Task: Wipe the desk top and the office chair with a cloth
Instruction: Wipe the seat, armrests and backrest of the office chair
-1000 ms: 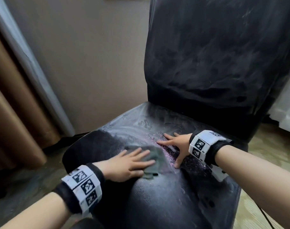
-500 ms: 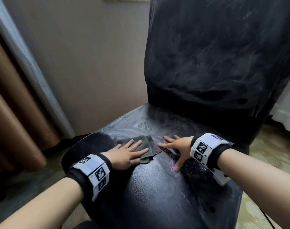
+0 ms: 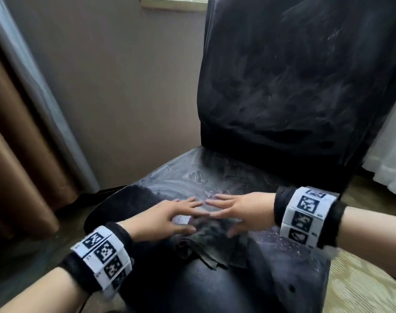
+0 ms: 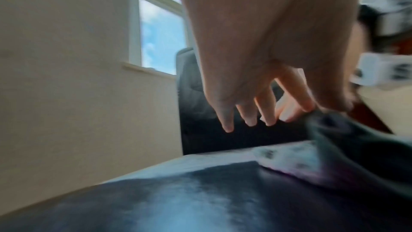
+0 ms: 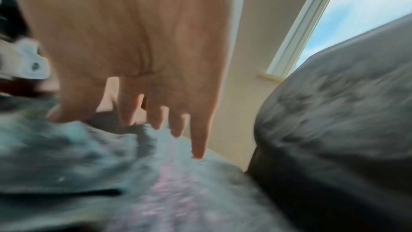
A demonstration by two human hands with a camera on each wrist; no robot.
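The dark green cloth (image 3: 211, 246) lies bunched on the seat (image 3: 215, 288) of the black office chair, toward the seat's front and middle, and both hands are over it. The left hand (image 3: 163, 219) comes in from the seat's left side with its fingers (image 3: 188, 203) straight and slightly spread, reaching past the cloth's far edge; in the left wrist view the thumb and forefinger seem to nip a raised fold of the cloth, though blur makes that uncertain. The right hand (image 3: 244, 212) mirrors it from the seat's right side, fingers straight and a little fanned, the thumb tip down at the cloth; whether it pinches cannot be told. The two hands' fingertips nearly meet above the seat. As a judgement of progress: the seat carries pale swirled smears and damp streaks behind the cloth, and the backrest (image 3: 300, 86) rising from the seat's rear shows the same cloudy streaking, so both appear to have been gone over at least once. The seat's front lip looks dark and glossy. The hands look to be regathering or refolding the cloth between strokes. No bench is in view, so its state cannot be told.
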